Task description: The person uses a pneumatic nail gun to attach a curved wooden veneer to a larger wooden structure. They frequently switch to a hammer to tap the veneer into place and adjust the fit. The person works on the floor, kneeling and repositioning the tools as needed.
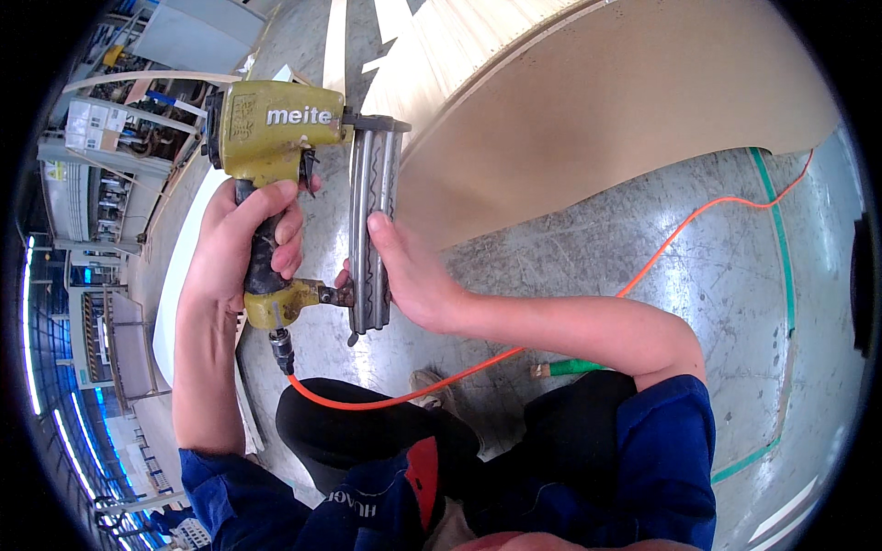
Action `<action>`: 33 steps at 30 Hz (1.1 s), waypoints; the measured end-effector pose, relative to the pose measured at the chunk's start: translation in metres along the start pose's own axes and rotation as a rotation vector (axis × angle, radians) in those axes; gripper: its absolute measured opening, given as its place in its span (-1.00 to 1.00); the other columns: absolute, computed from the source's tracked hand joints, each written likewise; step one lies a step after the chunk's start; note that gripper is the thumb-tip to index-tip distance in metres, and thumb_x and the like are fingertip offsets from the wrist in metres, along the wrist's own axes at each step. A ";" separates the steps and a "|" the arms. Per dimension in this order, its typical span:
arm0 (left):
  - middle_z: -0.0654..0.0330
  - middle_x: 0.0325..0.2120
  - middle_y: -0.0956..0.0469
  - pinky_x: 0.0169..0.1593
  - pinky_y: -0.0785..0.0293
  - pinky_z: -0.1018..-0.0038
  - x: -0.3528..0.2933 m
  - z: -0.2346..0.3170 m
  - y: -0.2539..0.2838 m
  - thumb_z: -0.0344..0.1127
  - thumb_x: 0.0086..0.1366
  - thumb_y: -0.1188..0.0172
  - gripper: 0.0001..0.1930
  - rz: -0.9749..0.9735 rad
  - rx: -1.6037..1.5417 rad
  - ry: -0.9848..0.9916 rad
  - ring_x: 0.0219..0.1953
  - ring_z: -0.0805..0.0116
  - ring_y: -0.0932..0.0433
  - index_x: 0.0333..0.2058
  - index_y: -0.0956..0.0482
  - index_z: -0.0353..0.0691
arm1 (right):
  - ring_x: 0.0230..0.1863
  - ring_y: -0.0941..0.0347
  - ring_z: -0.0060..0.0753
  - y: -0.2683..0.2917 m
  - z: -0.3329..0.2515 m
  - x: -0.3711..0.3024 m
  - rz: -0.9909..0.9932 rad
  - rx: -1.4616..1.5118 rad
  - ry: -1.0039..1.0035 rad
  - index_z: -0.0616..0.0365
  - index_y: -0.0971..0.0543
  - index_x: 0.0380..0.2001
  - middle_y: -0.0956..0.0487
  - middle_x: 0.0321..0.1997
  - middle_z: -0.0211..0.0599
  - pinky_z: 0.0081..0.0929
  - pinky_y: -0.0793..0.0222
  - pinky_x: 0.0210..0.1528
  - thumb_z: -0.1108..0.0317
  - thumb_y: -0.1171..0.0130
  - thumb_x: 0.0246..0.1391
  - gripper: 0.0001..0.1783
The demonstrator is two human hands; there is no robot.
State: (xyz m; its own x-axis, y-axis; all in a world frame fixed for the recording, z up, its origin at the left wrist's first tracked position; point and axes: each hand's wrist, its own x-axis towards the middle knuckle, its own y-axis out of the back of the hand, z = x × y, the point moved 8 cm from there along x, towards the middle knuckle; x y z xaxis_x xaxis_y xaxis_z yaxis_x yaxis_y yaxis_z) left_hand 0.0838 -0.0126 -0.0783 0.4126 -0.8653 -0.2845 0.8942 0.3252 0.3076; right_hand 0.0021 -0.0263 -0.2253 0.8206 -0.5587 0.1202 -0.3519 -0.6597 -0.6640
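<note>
A yellow-green pneumatic nail gun (276,129) is held up in front of me, its head at the top and its black grip running downward. My left hand (262,230) wraps round that grip, just below the trigger. On the other side, my right hand (413,275) grasps the long silver magazine (372,230), thumb along its face and a fingertip showing behind it. From the base of the grip an orange air hose (367,404) leaves through a metal coupling (281,349).
A large curved brown board (597,119) fills the upper right, beside pale wooden pieces (441,55). The hose crosses the grey floor (680,266) toward the far right. Green tape (781,239) marks the floor. Loaded shelving (129,129) stands on the left; a green roll (574,367) lies near my knee.
</note>
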 end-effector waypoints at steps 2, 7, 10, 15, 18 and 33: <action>0.30 -0.68 -0.35 -0.64 -0.29 0.54 -0.003 -0.002 0.001 -0.29 0.37 -0.10 -0.65 0.013 -0.013 0.006 -0.76 0.54 -0.31 -0.06 -0.48 -0.53 | -0.39 -0.57 -0.50 0.000 0.000 -0.001 0.013 0.010 0.013 0.27 -0.47 -0.24 -0.62 -0.40 -0.25 -0.48 -0.54 -0.27 -0.15 0.35 0.50 -0.34; 0.31 -0.68 -0.35 -0.64 -0.29 0.55 -0.004 -0.012 0.008 -0.29 0.37 -0.09 -0.63 0.022 -0.039 0.028 -0.76 0.54 -0.32 -0.02 -0.47 -0.54 | -0.30 -0.60 -0.48 -0.002 0.013 0.000 -0.008 -0.045 -0.026 0.21 -0.43 -0.17 -0.62 -0.35 -0.21 -0.48 -0.57 -0.21 -0.22 0.48 0.48 -0.30; 0.31 -0.69 -0.35 -0.64 -0.30 0.56 -0.002 -0.013 0.006 -0.30 0.38 -0.09 -0.65 -0.004 -0.036 0.007 -0.75 0.54 -0.32 -0.03 -0.48 -0.52 | -0.28 -0.60 -0.46 -0.001 0.022 0.001 -0.018 -0.005 -0.044 0.21 -0.41 -0.16 -0.62 -0.33 -0.20 -0.47 -0.57 -0.19 -0.22 0.46 0.48 -0.32; 0.31 -0.68 -0.36 -0.64 -0.31 0.55 0.000 -0.017 0.008 -0.30 0.38 -0.08 -0.67 -0.010 -0.027 0.025 -0.75 0.54 -0.32 -0.06 -0.48 -0.50 | -0.27 -0.61 -0.43 0.000 0.027 0.000 0.006 0.034 -0.061 0.21 -0.37 -0.12 -0.60 -0.33 -0.18 -0.44 -0.59 -0.21 -0.21 0.43 0.48 -0.35; 0.31 -0.68 -0.36 -0.64 -0.31 0.55 0.001 -0.018 0.007 -0.30 0.37 -0.08 -0.68 -0.006 -0.022 0.017 -0.75 0.54 -0.32 -0.07 -0.48 -0.49 | -0.27 -0.61 -0.43 0.000 0.026 -0.001 0.009 0.062 -0.071 0.21 -0.37 -0.11 -0.60 -0.34 -0.18 -0.43 -0.60 -0.23 -0.20 0.42 0.49 -0.36; 0.33 -0.67 -0.33 -0.66 -0.27 0.57 -0.007 -0.039 0.024 -0.28 0.38 -0.09 -0.61 0.037 -0.075 0.055 -0.76 0.55 -0.30 0.01 -0.46 -0.53 | -0.31 -0.58 -0.52 -0.010 0.043 0.001 -0.001 0.211 -0.134 0.25 -0.52 -0.21 -0.64 -0.36 -0.27 -0.51 -0.53 -0.19 -0.14 0.35 0.51 -0.33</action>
State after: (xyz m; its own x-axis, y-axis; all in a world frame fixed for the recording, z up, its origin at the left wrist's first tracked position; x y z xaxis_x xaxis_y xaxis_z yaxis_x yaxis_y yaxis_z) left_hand 0.1091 0.0157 -0.1041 0.4528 -0.8307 -0.3239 0.8877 0.3860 0.2509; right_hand 0.0260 0.0017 -0.2503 0.8782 -0.4772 0.0318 -0.2605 -0.5330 -0.8050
